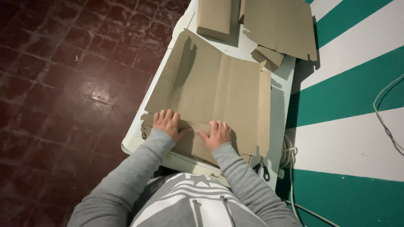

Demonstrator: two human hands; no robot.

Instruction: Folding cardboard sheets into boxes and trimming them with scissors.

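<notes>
A large flat die-cut cardboard sheet [219, 88] with fold lines lies on a white table [277, 105]. My left hand [166, 122] presses its near flap down at the left, fingers curled over the fold. My right hand [217, 133] presses the same flap a little to the right, fingers spread flat. Both arms wear grey sleeves.
At the far end of the table sit a folded cardboard box [213, 17], another flat cardboard sheet [281, 26] and a small folded piece [267, 57]. Dark-handled scissors [262, 169] lie at the table's near right corner. A white cord [386, 113] runs along the green-and-white striped wall. Dark red tiled floor [63, 84] lies left.
</notes>
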